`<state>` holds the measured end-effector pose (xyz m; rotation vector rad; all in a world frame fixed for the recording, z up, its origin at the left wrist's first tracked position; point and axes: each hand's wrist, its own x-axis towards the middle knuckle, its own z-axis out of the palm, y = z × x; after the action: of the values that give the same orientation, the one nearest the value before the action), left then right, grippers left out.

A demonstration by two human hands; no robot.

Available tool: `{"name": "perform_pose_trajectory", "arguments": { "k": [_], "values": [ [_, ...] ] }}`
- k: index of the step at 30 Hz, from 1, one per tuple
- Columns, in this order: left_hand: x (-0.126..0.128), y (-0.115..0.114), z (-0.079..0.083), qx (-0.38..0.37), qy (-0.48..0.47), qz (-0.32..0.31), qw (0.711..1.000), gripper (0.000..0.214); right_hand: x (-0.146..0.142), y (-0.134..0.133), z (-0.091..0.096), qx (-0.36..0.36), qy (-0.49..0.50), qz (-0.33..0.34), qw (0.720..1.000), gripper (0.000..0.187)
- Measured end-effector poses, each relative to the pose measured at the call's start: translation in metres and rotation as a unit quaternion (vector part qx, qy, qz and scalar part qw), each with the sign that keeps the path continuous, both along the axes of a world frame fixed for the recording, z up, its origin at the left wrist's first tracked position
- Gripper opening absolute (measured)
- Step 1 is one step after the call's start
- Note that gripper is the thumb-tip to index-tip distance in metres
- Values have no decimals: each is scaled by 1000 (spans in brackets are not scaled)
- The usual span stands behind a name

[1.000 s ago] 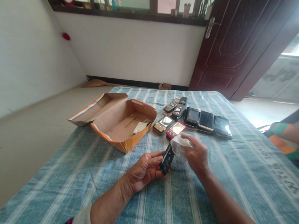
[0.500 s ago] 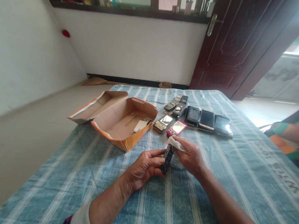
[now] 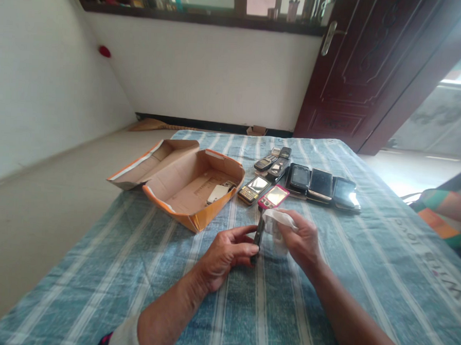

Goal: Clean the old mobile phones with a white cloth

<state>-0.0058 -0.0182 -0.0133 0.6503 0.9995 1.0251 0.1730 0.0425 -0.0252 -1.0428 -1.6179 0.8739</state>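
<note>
A dark mobile phone (image 3: 258,236), turned edge-on, is gripped between the thumb and fingers of my left hand (image 3: 226,257). My right hand (image 3: 302,240) pinches a white tissue (image 3: 277,221), which lies against the phone's upper right side. Just beyond my hands is a pink-framed phone (image 3: 274,196). Beside it rests a phone with a gold keypad (image 3: 254,189). The far face of the held phone is hidden from me.
An open orange cardboard box (image 3: 193,191) stands at left with a white phone (image 3: 217,194) inside. Several more phones (image 3: 320,185) lie at the back right on the striped blue tablecloth (image 3: 192,309). A dark red door (image 3: 359,66) is beyond.
The phone in my left hand has turned more edge-on and upright. My right hand and the tissue have shifted slightly right, and more of the tissue shows.
</note>
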Motion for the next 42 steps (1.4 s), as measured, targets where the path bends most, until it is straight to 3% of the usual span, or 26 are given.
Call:
{"name": "perform_pose_trajectory", "arguments": {
  "k": [6, 14, 17, 22, 28, 33, 37, 40, 42],
  "values": [
    [0, 0, 2, 7, 20, 41, 999, 56, -2, -5, 2, -64, 10, 78, 995, 21],
    [-1, 1, -1, 15, 25, 47, 998, 57, 0, -5, 12, -28, 22, 148, 988, 29],
    [-1, 1, 0, 14, 15, 44, 999, 55, 1, -4, 11, -77, 61, 154, 983, 31],
    [0, 0, 3, 14, 2, 38, 999, 48, 6, 3, 2, -224, 159, 123, 954, 35],
    [-1, 0, 1, 11, 1, 37, 999, 47, 8, 7, 0, -242, 227, 68, 941, 42],
    [-2, 1, 0, 20, -1, 34, 999, 49, 4, 3, 7, -266, 231, 66, 933, 64],
    [-1, 1, 0, 17, 7, 43, 999, 50, 2, -2, 7, -260, 183, 93, 944, 46],
    [0, 0, -1, 20, 13, 41, 999, 53, -1, -5, 3, -313, 178, 168, 918, 32],
    [0, -1, -1, 21, 12, 36, 999, 54, -5, -7, 2, -339, 186, 177, 905, 31]
  ]
}}
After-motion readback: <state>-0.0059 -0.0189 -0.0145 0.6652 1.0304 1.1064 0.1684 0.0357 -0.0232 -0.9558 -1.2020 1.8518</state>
